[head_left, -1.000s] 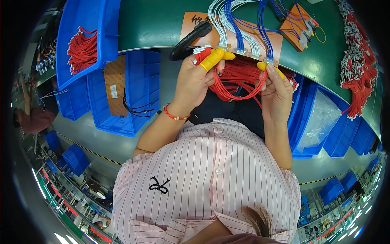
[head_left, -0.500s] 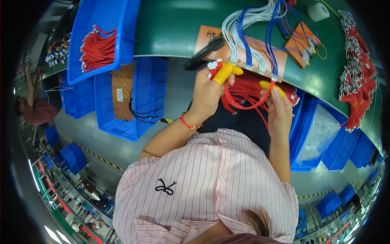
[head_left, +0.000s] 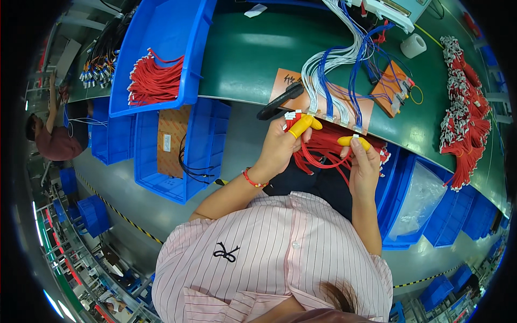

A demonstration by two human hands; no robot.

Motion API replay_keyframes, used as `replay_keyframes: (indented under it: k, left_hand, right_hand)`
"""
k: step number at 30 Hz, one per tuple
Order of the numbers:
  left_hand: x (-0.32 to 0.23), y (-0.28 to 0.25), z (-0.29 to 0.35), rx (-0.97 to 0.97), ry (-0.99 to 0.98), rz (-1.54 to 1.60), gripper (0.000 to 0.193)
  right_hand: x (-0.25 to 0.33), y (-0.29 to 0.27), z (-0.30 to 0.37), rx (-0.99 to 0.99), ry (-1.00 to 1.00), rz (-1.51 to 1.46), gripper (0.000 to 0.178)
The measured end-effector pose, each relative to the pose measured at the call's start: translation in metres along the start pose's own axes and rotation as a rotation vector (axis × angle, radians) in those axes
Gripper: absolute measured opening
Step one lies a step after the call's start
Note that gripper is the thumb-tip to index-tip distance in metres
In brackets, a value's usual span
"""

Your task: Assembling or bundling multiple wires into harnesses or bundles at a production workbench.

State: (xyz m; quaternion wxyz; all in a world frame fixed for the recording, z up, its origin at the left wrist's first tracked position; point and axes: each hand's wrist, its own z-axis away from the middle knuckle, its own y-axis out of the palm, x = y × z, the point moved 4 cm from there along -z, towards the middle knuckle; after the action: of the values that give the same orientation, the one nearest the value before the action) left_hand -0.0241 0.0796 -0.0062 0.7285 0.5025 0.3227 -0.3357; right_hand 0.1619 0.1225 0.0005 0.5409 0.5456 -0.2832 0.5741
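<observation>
My left hand (head_left: 280,148), with yellow finger cots on thumb and forefinger, is closed on a bundle of red cables (head_left: 292,119) with white connectors. Its fingertips are at the front edge of an orange board (head_left: 318,102), beside the leftmost socket. My right hand (head_left: 363,164), also in yellow cots, pinches a small white connector (head_left: 355,137) on a red cable, just below the board's right-hand socket (head_left: 357,129). A loop of red wire hangs between my hands. More red cables (head_left: 328,142) lie on my lap, partly hidden. White and blue wires (head_left: 334,56) run back from the board's sockets.
A black marker-like tool (head_left: 280,101) lies across the board's left side. Left of it stands a blue bin (head_left: 194,70) of red cables. A smaller orange board (head_left: 392,89), a white roll (head_left: 413,46) and a heap of red cables (head_left: 463,124) are on the right. Someone works far left (head_left: 56,134).
My view has shifted, so the bench sits lower in the picture. My right hand has drawn slightly back from the board's edge with the red cable's connector. My left hand keeps its grip.
</observation>
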Motion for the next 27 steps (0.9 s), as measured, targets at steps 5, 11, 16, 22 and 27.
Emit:
replay_keyframes:
  k: [5, 11, 16, 22, 27]
  left_hand:
    - [0.005, 0.001, 0.005, -0.048, 0.056, -0.055, 0.025]
    - [0.015, 0.007, 0.021, -0.058, -0.020, -0.103, 0.025]
    - [0.007, 0.003, 0.013, -0.052, 0.000, -0.005, 0.024]
    - [0.008, 0.000, 0.008, -0.061, 0.018, 0.024, 0.022]
    - [0.009, -0.002, 0.005, -0.051, 0.008, 0.014, 0.022]
  right_hand:
    - [0.003, 0.003, 0.008, -0.041, -0.028, 0.074, 0.027]
    - [0.000, -0.003, -0.003, -0.052, -0.057, 0.032, 0.029]
    - [-0.001, 0.001, -0.003, -0.065, -0.027, 0.010, 0.028]
    - [-0.001, 0.004, -0.005, -0.073, 0.027, -0.096, 0.029]
    - [-0.005, 0.005, -0.008, -0.060, 0.049, -0.268, 0.029]
